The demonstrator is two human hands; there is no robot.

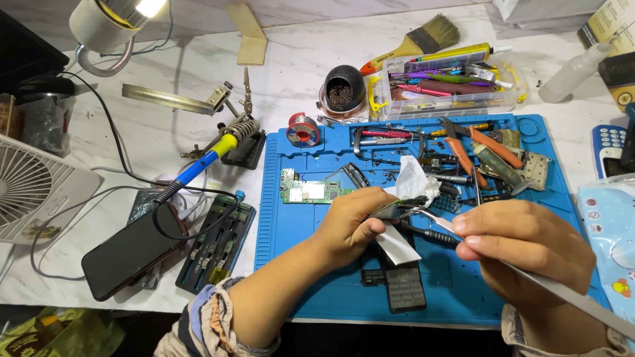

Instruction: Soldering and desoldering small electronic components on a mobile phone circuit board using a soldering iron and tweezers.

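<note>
My left hand (pixel 350 221) grips a small green circuit board (pixel 397 208) with a strip of white tissue (pixel 397 246) hanging under it, above the blue work mat (pixel 311 277). My right hand (pixel 529 248) pinches metal tweezers (pixel 430 219) whose tips touch the board's edge. The tweezers' long handle runs down to the lower right corner. Another green circuit board (pixel 311 192) lies flat on the mat, just left of my left hand. A crumpled white tissue (pixel 413 178) sits behind the held board.
A soldering iron (pixel 211 155) rests in its stand at left, near a dark phone (pixel 132 254), a black screwdriver rack (pixel 215 244) and a white fan (pixel 30 192). Orange-handled pliers (pixel 476 142), a solder spool (pixel 303 129), a clear tool box (pixel 450 86) and a dark keypad part (pixel 403 287) crowd the mat.
</note>
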